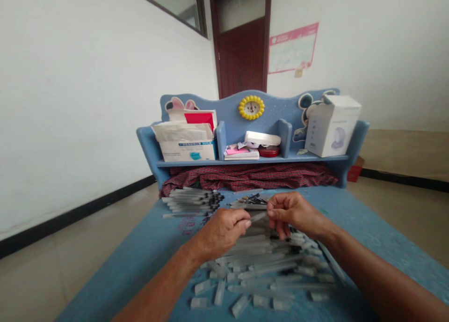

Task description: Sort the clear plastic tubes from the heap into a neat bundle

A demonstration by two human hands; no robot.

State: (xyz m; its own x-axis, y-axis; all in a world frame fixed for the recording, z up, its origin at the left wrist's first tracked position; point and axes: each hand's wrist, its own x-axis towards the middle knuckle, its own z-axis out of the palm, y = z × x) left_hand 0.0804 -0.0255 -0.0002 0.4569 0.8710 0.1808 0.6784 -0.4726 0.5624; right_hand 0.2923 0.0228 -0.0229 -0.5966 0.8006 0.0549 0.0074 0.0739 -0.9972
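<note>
A translucent pen barrel (pixel 258 216) spans the gap between my two hands above the blue desk. My left hand (pixel 226 230) is closed around its left part, thumb pressed against the fingers. At the other end, the fingertips of my right hand (pixel 293 213) pinch together, partly hiding that end. Below them lies a spread of loose clear barrels (pixel 259 256), with short frosted caps (pixel 241 306) scattered nearer to me. Behind my left hand, a stack of clear pens (pixel 189 201) points its black ends rightward. Slim black pieces (pixel 255 199) lie behind both hands.
A blue shelf (pixel 175 164) closes off the desk's far side. It carries a mask box (pixel 187 149), papers (pixel 242 154), a red round tin (pixel 269 151) and a white carton (pixel 328 130). Plaid cloth (pixel 245 177) is bunched underneath.
</note>
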